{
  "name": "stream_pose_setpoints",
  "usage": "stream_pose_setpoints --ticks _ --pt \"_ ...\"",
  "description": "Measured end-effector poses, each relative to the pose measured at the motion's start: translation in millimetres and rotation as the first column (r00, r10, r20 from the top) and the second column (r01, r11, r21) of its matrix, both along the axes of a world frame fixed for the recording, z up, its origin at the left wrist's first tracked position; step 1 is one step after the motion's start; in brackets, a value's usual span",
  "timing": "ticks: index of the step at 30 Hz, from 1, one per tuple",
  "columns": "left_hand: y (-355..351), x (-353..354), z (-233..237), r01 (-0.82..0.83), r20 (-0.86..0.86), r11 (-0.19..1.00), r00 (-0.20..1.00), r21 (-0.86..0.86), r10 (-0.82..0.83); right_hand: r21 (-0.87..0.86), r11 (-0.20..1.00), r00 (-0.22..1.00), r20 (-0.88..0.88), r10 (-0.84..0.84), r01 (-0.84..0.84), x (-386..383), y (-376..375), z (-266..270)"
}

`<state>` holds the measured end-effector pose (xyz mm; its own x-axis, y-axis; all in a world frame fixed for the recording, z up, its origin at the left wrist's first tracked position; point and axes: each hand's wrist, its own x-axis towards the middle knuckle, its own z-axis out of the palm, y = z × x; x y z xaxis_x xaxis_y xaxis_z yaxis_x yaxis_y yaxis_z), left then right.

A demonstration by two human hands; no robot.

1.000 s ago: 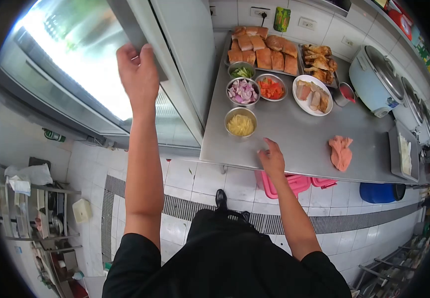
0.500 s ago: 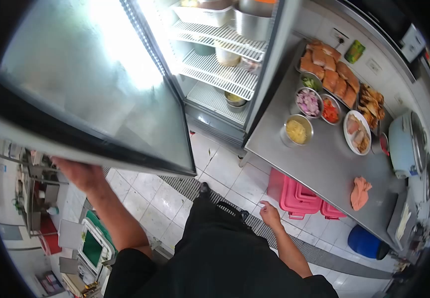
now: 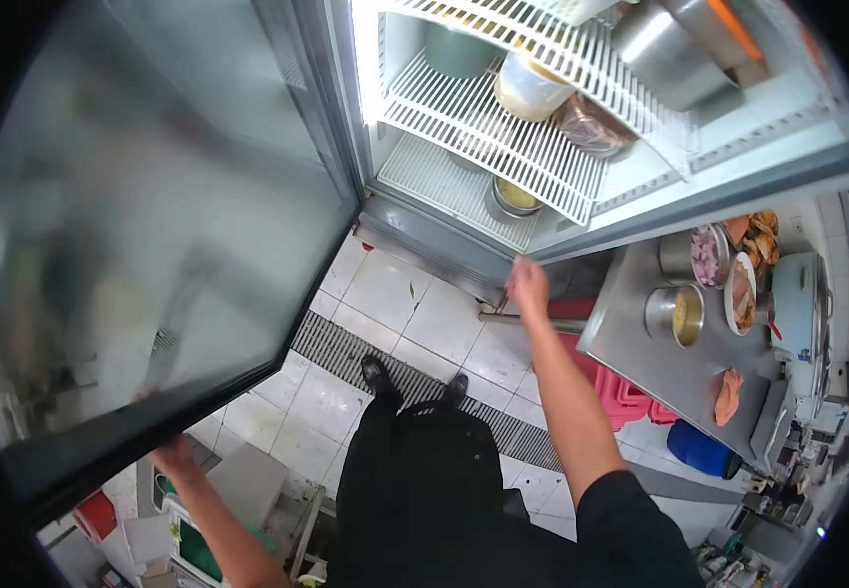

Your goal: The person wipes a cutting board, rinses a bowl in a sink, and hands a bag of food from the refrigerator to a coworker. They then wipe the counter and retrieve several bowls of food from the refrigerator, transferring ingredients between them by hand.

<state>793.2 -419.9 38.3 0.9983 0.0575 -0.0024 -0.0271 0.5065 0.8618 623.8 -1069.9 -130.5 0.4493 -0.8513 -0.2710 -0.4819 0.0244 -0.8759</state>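
Observation:
The glass refrigerator door (image 3: 160, 225) stands wide open on the left. My left hand (image 3: 174, 459) is closed on its outer edge, with the fingers partly hidden by the frame. Stretched forward, my right hand (image 3: 528, 284) is just below the refrigerator's lower front corner, fingers loosely apart and nothing visible in them. Inside, a metal bowl with yellow contents (image 3: 515, 199) rests on the bottom wire shelf. On the shelf above are a white tub (image 3: 532, 90), a dark green container (image 3: 457, 51) and a plastic-wrapped item (image 3: 593, 130). A large steel pot (image 3: 670, 59) sits higher up.
At right, a steel counter (image 3: 630, 294) bears a pot with yellow contents (image 3: 662, 314), a bowl of chopped onion (image 3: 707, 257), an oval plate (image 3: 741, 328) and an orange cloth (image 3: 728, 397). Pink bins (image 3: 621, 394) and a blue drum (image 3: 699, 449) stand below. A grate (image 3: 331, 355) crosses the floor.
The door has swung wider, my left hand staying on its edge. My right hand has risen forward from beside my body toward the refrigerator. The view has moved closer to the shelves.

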Motion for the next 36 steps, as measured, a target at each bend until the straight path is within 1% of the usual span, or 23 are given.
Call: stream_pose_setpoints --ticks 1,2,3,4,5,6,7,8,9,10,11,12,13,14,15,17,19,22,24,25,27,30,36 --pt "1 5 -15 0.01 -0.018 1.0 1.0 0.006 -0.01 -0.074 0.997 0.997 -0.064 -0.041 0.036 23 -27 -5" --pt "1 3 -33 -0.145 -0.119 0.978 0.979 0.151 0.164 -0.114 0.976 0.977 -0.081 -0.195 0.186 48 -56 -24" --pt "8 -2 -50 -0.268 -0.19 0.91 0.922 0.316 0.338 -0.206 0.953 0.961 -0.121 -0.248 0.22 61 -96 -56" --pt "54 -19 -115 -0.076 -0.338 0.976 0.93 0.203 0.143 -0.145 0.892 0.902 0.001 -0.432 0.427 86 -94 -33" --pt "97 -35 -178 0.115 -0.467 0.99 0.882 0.086 -0.062 -0.118 0.893 0.895 0.174 -0.411 0.434 100 -97 -24" --pt "-18 -48 -146 -0.078 -0.68 0.895 0.622 0.439 0.388 -0.06 0.934 0.932 0.113 -0.344 0.352 105 -118 -33" --pt "-44 -75 -180 0.247 -0.659 0.778 0.703 0.578 0.266 -0.076 0.945 0.947 -0.009 -0.32 0.318 111 -126 -32" --pt "-98 -82 -178 0.303 -0.809 0.869 0.564 0.39 0.167 -0.086 0.955 0.947 -0.13 -0.292 0.283 116 -131 -29" --pt "-133 -95 -210 0.462 -0.836 0.838 0.548 0.29 -0.013 -0.087 0.954 0.944 -0.144 -0.297 0.287 119 -128 -30" --pt "-183 -96 -229 0.516 -0.864 0.85 0.472 0.106 -0.178 -0.031 0.952 0.947 -0.093 -0.307 0.305 124 -126 -32" --pt "-243 -95 -242 0.558 -0.881 0.826 0.429 0.082 -0.203 0.022 0.947 0.947 -0.04 -0.319 0.32 127 -126 -32" --pt "-289 -91 -271 0.672 -0.83 0.74 0.414 0.001 -0.375 0.013 0.945 0.945 -0.05 -0.325 0.326 130 -126 -31" --pt "-345 -82 -274 0.788 -0.762 0.587 0.493 0.185 -0.421 0.076 0.94 0.943 -0.024 -0.331 0.332 131 -126 -30" --pt "-394 -68 -271 0.769 -0.581 0.44 0.639 0.464 -0.504 0.14 0.932 0.942 0.004 -0.337 0.333 133 -126 -27" --pt "-438 -53 -276 0.747 -0.445 0.41 0.65 0.523 -0.616 0.145 0.94 0.946 0.052 -0.319 0.309 133 -123 -16" --pt "-510 -11 -235 0.476 -0.063 0.389 0.693 0.789 -0.718 0.161 0.947 0.95 0.098 -0.296 0.279 119 -136 -20" --pt "-563 19 -207 0.44 -0.078 0.271 0.628 0.856 -0.774 0.163 0.946 0.936 0.172 -0.307 0.281 112 -132 -8" --pt "-613 48 -222 0.284 0.022 0.254 0.626 0.925 -0.779 0.173 0.921 0.885 0.263 -0.383 0.348 98 -126 2" --pt "-626 65 -229 0.281 -0.221 -0.064 0.573 0.957 -0.789 0.158 0.9 0.852 0.291 -0.435 0.405 96 -116 9" --pt "-624 70 -233 0.279 -0.217 -0.06 0.579 0.959 -0.786 0.158 0.902 0.854 0.292 -0.432 0.402 96 -113 7" --pt "-607 83 -247 0.141 0.037 0.169 0.652 0.975 -0.757 0.189 0.891 0.842 0.295 -0.452 0.412 98 -107 5" --pt "-579 104 -252 0.155 0.03 0.218 0.749 0.964 -0.662 0.28 0.821 0.765 0.306 -0.567 0.497 112 -99 -4" --pt "-563 144 -257 0.183 0.032 0.274 0.777 0.944 -0.629 0.232 0.847 0.787 0.315 -0.53 0.478 119 -101 -57"
